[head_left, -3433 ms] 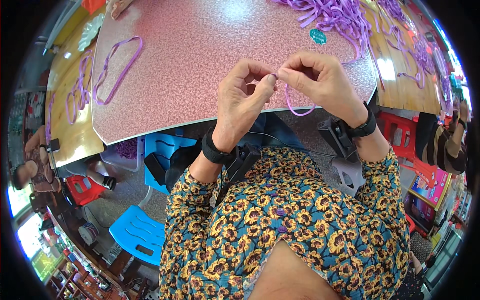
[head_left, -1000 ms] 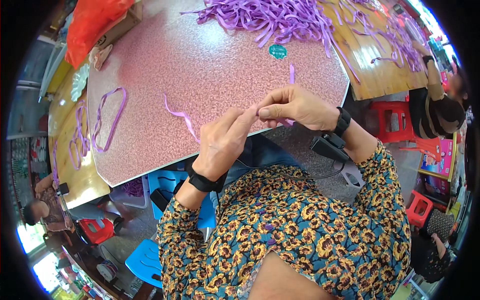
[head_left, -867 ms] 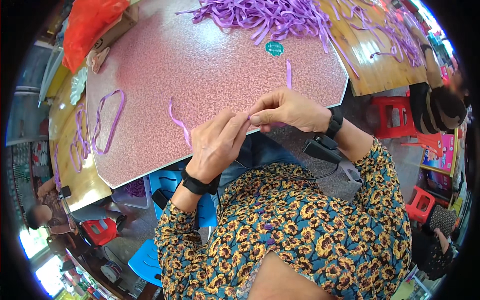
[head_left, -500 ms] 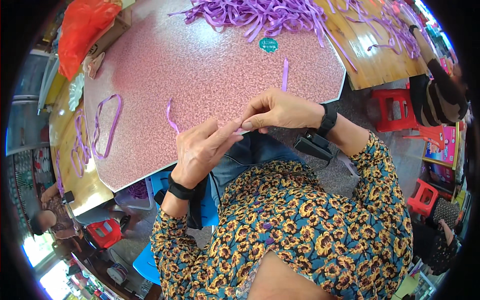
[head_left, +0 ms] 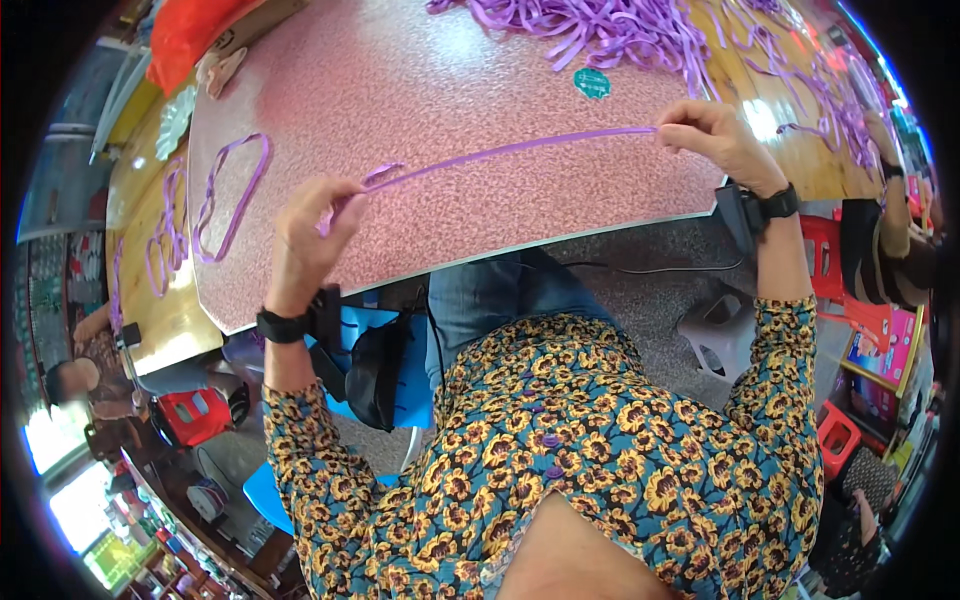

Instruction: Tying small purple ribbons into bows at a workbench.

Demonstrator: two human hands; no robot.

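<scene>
A narrow purple ribbon [head_left: 510, 151] is stretched taut above the pink speckled table [head_left: 440, 215]. My left hand [head_left: 315, 230] pinches it near one side, with a short loose tail curling past the fingers. At the right, the thumb and fingers of my right hand [head_left: 718, 143] are closed on the other end, near the table's right edge. Both hands are raised and far apart. A looped purple ribbon [head_left: 232, 197] lies on the table to the left of my left hand.
A large heap of purple ribbons [head_left: 600, 30] covers the table's far side. A red plastic bag [head_left: 185, 40] and a cardboard box [head_left: 245, 30] sit at the far left. More ribbons lie on wooden tables at both sides. Other people sit left and right, near red stools [head_left: 195, 415].
My hands were together at the table's near edge. They have moved apart, the right one far to the right and away from me, drawing the ribbon out straight between them.
</scene>
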